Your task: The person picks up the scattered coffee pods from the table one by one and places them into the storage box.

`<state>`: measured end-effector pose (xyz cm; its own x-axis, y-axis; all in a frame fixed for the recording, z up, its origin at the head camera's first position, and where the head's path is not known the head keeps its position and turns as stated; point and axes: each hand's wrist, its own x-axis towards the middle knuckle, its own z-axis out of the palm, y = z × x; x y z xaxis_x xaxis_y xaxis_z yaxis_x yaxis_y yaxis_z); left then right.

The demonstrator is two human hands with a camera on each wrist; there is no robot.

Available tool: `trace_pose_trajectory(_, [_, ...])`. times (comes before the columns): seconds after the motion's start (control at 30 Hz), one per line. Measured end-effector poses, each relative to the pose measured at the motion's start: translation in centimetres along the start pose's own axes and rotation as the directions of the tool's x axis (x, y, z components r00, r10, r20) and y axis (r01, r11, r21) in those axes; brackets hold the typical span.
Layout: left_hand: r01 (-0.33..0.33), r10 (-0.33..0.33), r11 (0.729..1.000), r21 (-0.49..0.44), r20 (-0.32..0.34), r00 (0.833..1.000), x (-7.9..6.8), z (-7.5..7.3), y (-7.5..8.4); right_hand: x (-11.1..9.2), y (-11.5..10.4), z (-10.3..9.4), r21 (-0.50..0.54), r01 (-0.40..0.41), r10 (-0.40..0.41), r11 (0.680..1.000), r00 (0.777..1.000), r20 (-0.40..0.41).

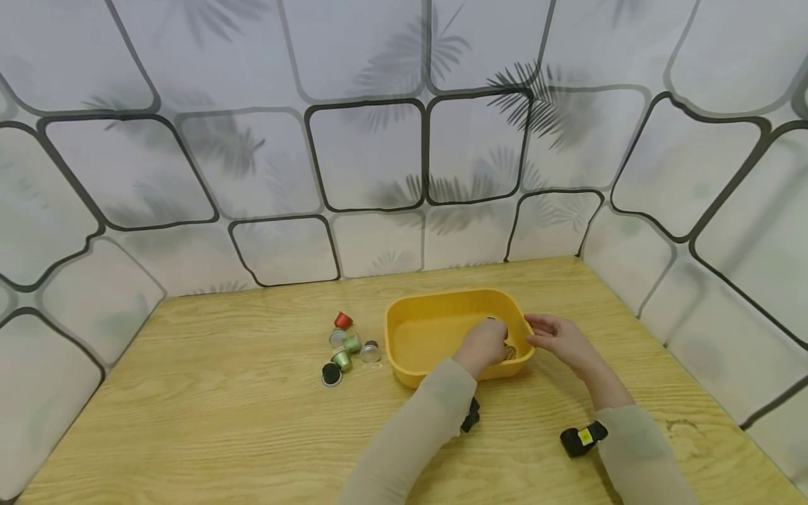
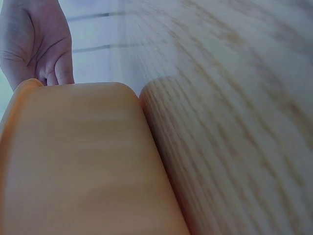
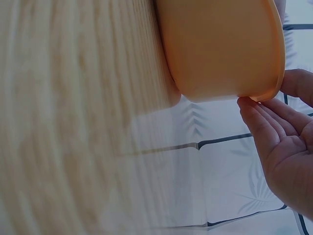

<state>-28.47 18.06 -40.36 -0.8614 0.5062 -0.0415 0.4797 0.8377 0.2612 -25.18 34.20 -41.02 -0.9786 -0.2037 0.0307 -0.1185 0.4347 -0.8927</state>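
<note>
Tub (image 1: 429, 382), yellow and wide, is set on the wooden table (image 1: 189, 407), a bit right of the middle. Its right end is pinched at the rim by the right hand (image 1: 562, 341). The left hand (image 1: 485, 344) is dipped inside; whether anything is gripped by its fingers cannot be told. A small gold thing (image 1: 511, 353) is seen beside it. Left of the tub, small pods (image 1: 341, 360), red, green, silver and black, are bunched. At the far side, a pale wall (image 1: 369, 156) is marked with dark lines and leaves.
</note>
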Motion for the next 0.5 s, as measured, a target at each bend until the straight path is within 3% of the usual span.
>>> trace_pose_trajectory(0.5, [0.034, -0.035, 0.998, -0.056, -0.019, 0.999, -0.48, -0.05, 0.17, -0.05, -0.17, 0.11, -0.006, 0.001, -0.001, 1.0, 1.0, 0.006])
